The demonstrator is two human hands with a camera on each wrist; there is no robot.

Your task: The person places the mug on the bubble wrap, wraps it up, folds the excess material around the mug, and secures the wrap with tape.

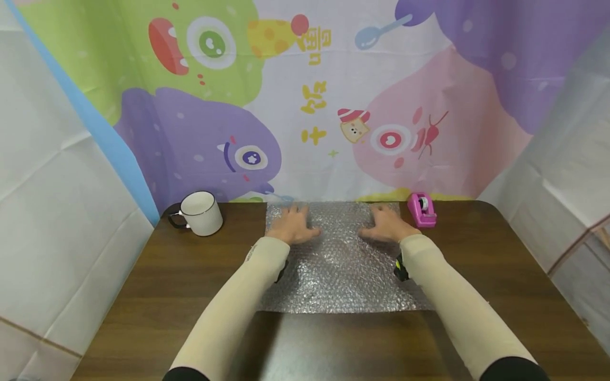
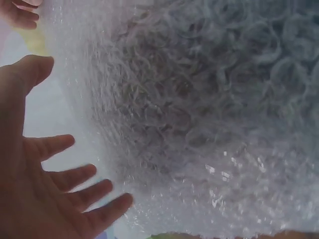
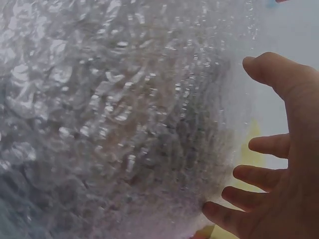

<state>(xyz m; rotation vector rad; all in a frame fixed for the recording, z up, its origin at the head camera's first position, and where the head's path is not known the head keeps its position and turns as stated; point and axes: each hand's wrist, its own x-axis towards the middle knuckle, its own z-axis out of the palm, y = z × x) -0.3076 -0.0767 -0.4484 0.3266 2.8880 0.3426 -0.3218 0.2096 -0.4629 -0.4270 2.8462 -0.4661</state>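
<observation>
A sheet of clear bubble wrap [image 1: 333,275] lies spread over the middle of the brown table, its far edge near the patterned cloth. My left hand [image 1: 292,226] is at the sheet's far left part, fingers spread and thumb pointing inward. Mirroring it, my right hand [image 1: 388,225] is at the far right part, also with fingers apart. In the left wrist view the left hand [image 2: 40,164] shows extended fingers beside the wrap [image 2: 189,119]. The right wrist view shows the right hand [image 3: 284,154] likewise. Whether the fingertips press on the wrap I cannot tell.
A white mug [image 1: 202,214] with a dark handle stands at the table's back left. At the back right sits a pink tape dispenser [image 1: 422,210]. Behind the table [image 1: 190,312] hangs a cartoon-printed cloth [image 1: 319,169].
</observation>
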